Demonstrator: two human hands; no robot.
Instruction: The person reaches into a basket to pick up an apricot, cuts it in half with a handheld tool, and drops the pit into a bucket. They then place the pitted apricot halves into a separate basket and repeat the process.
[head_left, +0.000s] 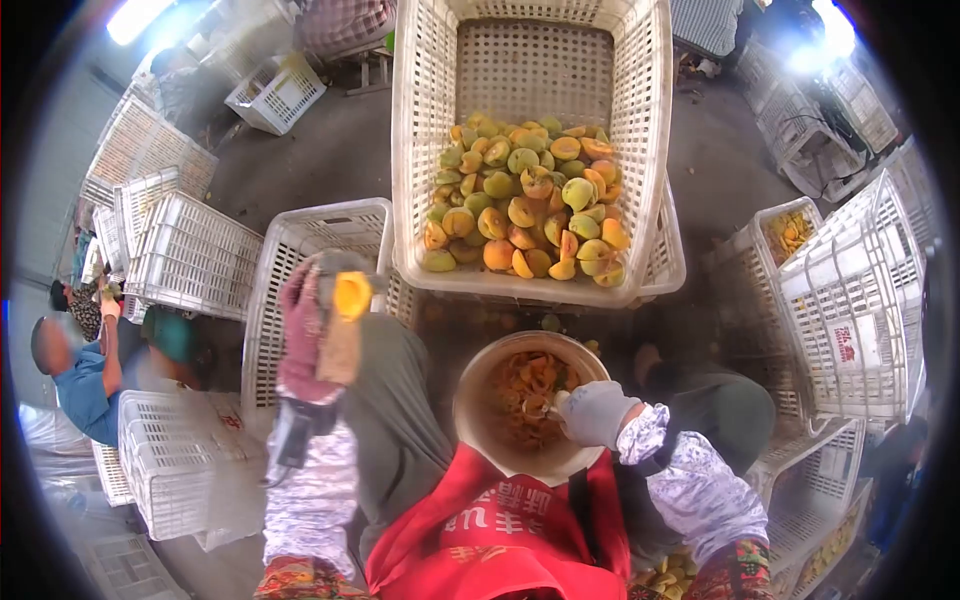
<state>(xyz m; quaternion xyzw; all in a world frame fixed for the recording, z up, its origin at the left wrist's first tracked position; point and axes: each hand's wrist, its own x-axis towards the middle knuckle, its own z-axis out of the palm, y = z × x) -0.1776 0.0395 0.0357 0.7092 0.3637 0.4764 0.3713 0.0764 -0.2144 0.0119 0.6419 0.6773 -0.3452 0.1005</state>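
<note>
My left hand point(318, 330), in a stained dark-red and tan glove, is raised over the white crate on the left. Its fingers are closed round an orange fruit half point(352, 295), cut side up. My right hand point(596, 413), in a grey-white glove, reaches over the right rim of a round white bucket point(478, 372). It grips a small pale tool, mostly hidden by the glove. Orange fruit scraps point(522, 385) lie inside the bucket. Beyond it, a big white crate point(645, 150) holds many green and orange fruit halves point(520, 205).
A white crate point(262, 300) stands at my left, with stacked crates point(205, 250) farther left. More crates point(850, 330) are piled at the right. A person in a blue shirt point(88, 385) sits at far left. A red apron point(500, 530) covers my lap.
</note>
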